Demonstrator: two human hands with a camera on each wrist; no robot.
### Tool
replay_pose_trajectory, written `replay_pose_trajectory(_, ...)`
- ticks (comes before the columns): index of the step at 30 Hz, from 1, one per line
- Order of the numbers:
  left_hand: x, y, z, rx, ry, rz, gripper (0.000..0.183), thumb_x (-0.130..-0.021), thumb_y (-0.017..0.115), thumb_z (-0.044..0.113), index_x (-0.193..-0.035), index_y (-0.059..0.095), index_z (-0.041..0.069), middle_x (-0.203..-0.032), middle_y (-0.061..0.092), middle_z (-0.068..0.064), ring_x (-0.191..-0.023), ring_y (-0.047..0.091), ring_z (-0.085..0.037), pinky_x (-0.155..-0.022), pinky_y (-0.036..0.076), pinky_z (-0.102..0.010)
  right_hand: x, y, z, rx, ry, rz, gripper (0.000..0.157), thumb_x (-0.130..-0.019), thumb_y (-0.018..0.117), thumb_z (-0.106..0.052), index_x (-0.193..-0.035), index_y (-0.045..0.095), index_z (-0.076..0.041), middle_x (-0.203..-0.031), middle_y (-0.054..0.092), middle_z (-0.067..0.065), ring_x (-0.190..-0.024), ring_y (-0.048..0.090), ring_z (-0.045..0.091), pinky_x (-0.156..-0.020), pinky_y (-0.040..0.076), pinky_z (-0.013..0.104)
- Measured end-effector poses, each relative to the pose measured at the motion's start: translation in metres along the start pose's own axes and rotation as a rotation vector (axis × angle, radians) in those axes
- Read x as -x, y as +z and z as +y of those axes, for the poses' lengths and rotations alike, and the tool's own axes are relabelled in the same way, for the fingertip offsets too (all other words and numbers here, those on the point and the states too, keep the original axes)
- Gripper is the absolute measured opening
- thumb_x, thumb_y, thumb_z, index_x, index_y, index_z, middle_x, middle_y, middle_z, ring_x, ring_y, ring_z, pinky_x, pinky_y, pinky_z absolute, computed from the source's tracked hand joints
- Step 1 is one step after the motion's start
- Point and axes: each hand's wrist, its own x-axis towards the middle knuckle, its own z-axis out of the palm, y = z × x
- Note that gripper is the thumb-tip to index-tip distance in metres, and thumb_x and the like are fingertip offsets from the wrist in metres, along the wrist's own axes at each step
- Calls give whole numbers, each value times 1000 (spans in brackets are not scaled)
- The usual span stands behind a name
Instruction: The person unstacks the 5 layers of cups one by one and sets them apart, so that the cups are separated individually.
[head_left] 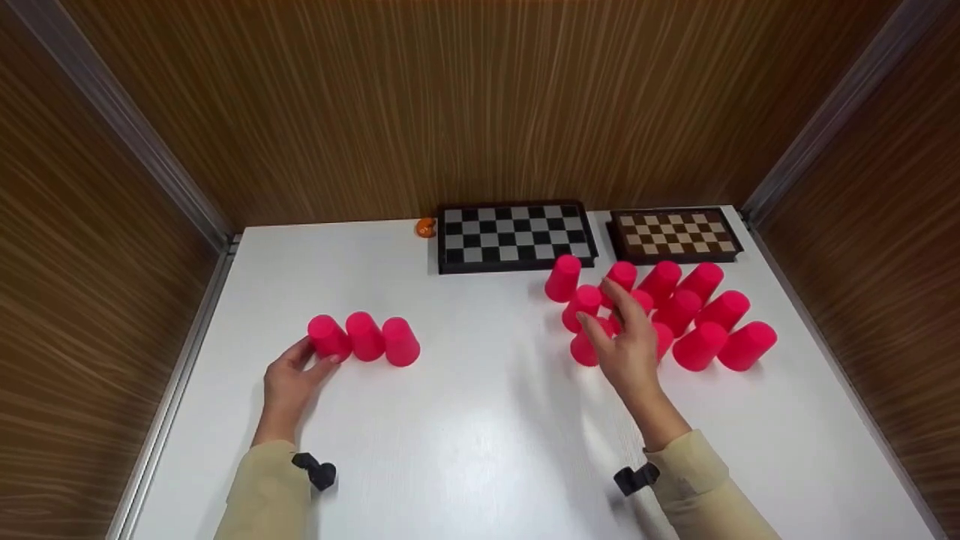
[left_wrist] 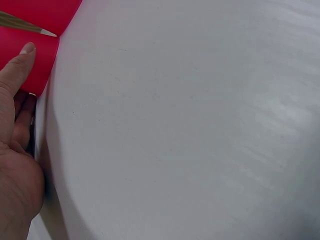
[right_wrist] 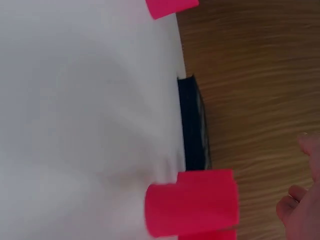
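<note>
Three pink cups stand upside down in a short row on the left of the white table. My left hand [head_left: 291, 382] holds the leftmost cup [head_left: 328, 337] low down, its thumb on the near side; the left wrist view shows the thumb against that cup [left_wrist: 45, 62]. Beside it are the middle cup [head_left: 365, 337] and the right cup [head_left: 402, 343]. My right hand [head_left: 628, 352] is over a cluster of several upside-down pink cups [head_left: 701, 346], thumb and fingers spread apart with nothing between them. It hides parts of some cups. In the right wrist view only part of the hand [right_wrist: 305, 207] shows.
A black-and-grey chessboard [head_left: 517, 234] lies at the back, just behind the cluster's left side. A smaller brown chessboard [head_left: 677, 234] is right of it. A small orange object [head_left: 425, 228] sits at the left of the larger board. Wood-patterned panels [head_left: 480, 105] enclose the table.
</note>
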Motion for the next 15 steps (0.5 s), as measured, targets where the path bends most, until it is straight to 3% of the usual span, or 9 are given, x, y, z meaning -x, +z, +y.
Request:
replay_pose_trajectory(6, 1, -2, 1, -11, 4, -3, 81, -96, 82, 37, -163, 44, 12, -165, 46, -12, -157, 35, -29, -124, 35, -44, -10, 41, -31, -46, -136, -52, 63, -94, 83, -13, -152, 57, -10, -149, 60, 13, -138, 57, 28, -112, 51, 48)
replay_pose_trajectory(12, 3, -1, 2, -2, -12, -6, 81, -96, 82, 37, -163, 44, 13, -165, 45, -10, -157, 33, -29, -125, 35, -44, -17, 100, -58, -83, -241, -156, 59, -93, 84, -11, -146, 60, -3, -142, 65, 16, -132, 62, 31, -112, 51, 43)
replay_pose_trajectory(15, 2, 0, 3, 0, -8, -5, 79, -96, 82, 35, -163, 45, 13, -165, 46, -10, -157, 34, -28, -124, 35, -43, -16, 131, -69, -66, -253, -229, 59, -94, 84, -14, -146, 60, -1, -141, 66, 15, -131, 63, 31, -109, 53, 42)
